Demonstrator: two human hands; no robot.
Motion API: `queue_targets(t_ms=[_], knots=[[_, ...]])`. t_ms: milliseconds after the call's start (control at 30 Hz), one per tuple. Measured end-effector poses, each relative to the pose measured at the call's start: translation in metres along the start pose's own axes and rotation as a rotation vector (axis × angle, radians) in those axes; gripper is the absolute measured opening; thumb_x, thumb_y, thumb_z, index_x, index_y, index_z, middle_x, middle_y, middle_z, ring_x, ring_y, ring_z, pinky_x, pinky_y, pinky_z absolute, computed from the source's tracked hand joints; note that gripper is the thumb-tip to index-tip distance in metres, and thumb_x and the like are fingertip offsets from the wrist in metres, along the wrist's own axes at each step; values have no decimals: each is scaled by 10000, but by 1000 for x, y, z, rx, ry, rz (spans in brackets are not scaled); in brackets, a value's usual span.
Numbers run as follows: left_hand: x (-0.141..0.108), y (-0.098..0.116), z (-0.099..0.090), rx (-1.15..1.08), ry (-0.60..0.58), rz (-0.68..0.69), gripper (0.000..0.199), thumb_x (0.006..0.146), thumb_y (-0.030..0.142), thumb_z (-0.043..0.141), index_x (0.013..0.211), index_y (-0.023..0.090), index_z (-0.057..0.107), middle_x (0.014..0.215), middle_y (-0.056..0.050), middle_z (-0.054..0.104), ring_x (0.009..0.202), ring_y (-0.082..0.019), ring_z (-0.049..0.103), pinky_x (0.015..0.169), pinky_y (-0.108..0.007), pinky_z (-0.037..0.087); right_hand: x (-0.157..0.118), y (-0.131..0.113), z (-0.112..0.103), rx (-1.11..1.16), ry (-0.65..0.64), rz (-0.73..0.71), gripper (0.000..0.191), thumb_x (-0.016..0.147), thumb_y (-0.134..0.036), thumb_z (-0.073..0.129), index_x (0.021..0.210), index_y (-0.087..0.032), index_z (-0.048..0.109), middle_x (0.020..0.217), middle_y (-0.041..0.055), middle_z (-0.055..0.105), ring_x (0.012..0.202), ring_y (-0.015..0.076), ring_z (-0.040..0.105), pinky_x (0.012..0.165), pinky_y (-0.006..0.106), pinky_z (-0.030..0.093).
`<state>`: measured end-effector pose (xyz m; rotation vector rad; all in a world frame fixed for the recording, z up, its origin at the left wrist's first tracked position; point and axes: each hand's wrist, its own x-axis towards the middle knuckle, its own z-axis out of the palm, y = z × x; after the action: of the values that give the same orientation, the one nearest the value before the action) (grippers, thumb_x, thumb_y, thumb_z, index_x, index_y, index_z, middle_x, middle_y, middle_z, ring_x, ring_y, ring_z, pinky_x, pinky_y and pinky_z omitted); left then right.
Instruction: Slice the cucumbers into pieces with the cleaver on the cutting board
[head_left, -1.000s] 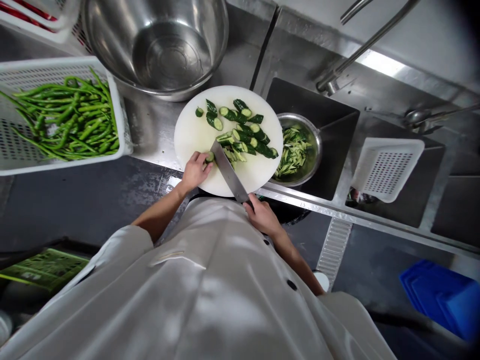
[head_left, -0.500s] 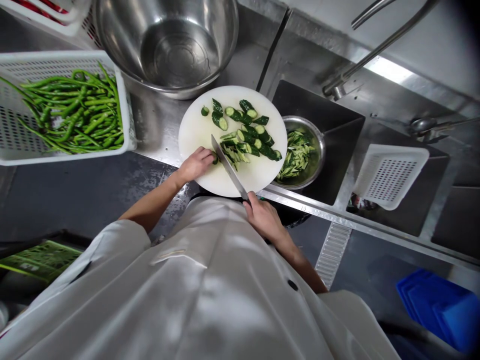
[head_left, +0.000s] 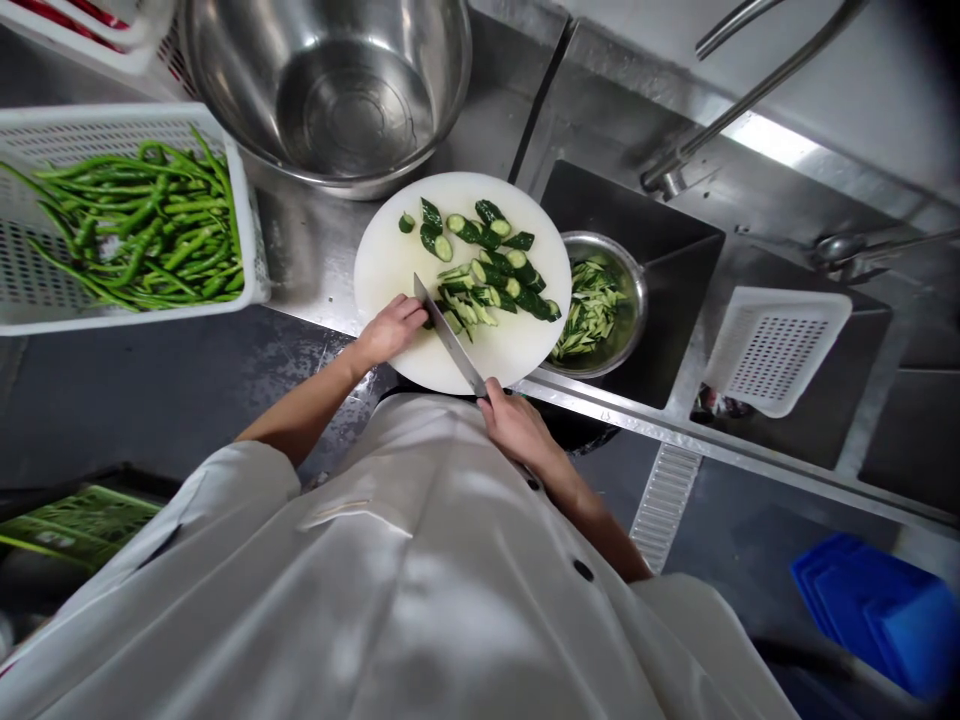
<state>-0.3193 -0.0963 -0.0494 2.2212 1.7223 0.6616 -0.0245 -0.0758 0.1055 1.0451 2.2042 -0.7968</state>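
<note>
A round white cutting board [head_left: 390, 260] lies at the counter edge before me. My right hand [head_left: 517, 425] is wrapped round the handle of a kitchen knife [head_left: 448, 335], whose blade slants up and left across the board. My left hand [head_left: 392, 330] is closed with bent fingers on a piece of cucumber, mostly hidden beneath them, close beside the blade. Sliced strips of cucumber [head_left: 466, 308] lie just right of the blade. Several dark green cucumber chunks [head_left: 517, 285] rest farther right and toward the back of the board.
A steel bowl of cut cucumber strips [head_left: 596, 310] stands right of the board by the sink [head_left: 675, 290]. Behind the board is a large steel basin [head_left: 352, 110]. Green chillies [head_left: 150, 225] fill a white basket [head_left: 259, 240] at left. A faucet [head_left: 750, 100] reaches over the sink.
The knife blade has shifted slightly left, closer to my left fingers. My right hand has moved a little left with it. The whole view has drifted slightly.
</note>
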Motion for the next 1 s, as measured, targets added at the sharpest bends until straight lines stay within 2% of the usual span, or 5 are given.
queue_targets(t_ms=[200, 367, 733, 900, 1000], knots=[[-4, -3, 2, -60, 30, -39, 300, 1054, 221, 390, 1035, 202, 688, 1060, -107, 658, 1029, -256, 623, 937, -417, 561, -1, 2, 0, 5, -6, -12, 337, 1115, -342, 332, 1379, -184, 468, 1097, 141, 770, 977, 299, 712, 781, 323, 436], [-5, -4, 3, -29, 41, 3, 321, 1060, 236, 382, 1026, 193, 699, 1040, -102, 679, 999, -241, 636, 903, -397, 583, 0, 4, 0, 6, 10, -13, 373, 1117, -356, 330, 1418, -173, 454, 1097, 140, 770, 997, 304, 705, 791, 323, 432], [-8, -2, 3, -22, 68, -25, 357, 1090, 290, 365, 1029, 210, 707, 1059, -92, 702, 1007, -222, 646, 923, -383, 590, 6, 7, -1, 60, -2, -64, 357, 1108, -323, 348, 1396, -164, 488, 1105, 144, 768, 1005, 299, 693, 805, 318, 427], [-6, -6, -1, -69, 115, 11, 318, 1062, 250, 404, 1002, 209, 713, 1038, -81, 707, 994, -208, 662, 904, -360, 597, -6, 25, 5, 119, 100, -64, 375, 1098, -360, 363, 1387, -174, 511, 1066, 134, 764, 985, 313, 696, 793, 325, 443], [14, -19, -15, -85, 220, -121, 273, 1038, 226, 432, 1072, 199, 701, 1087, -98, 680, 1048, -223, 656, 930, -381, 581, -27, 47, 7, 162, 174, -79, 375, 1092, -382, 366, 1365, -184, 529, 968, 110, 755, 930, 314, 702, 751, 324, 442]])
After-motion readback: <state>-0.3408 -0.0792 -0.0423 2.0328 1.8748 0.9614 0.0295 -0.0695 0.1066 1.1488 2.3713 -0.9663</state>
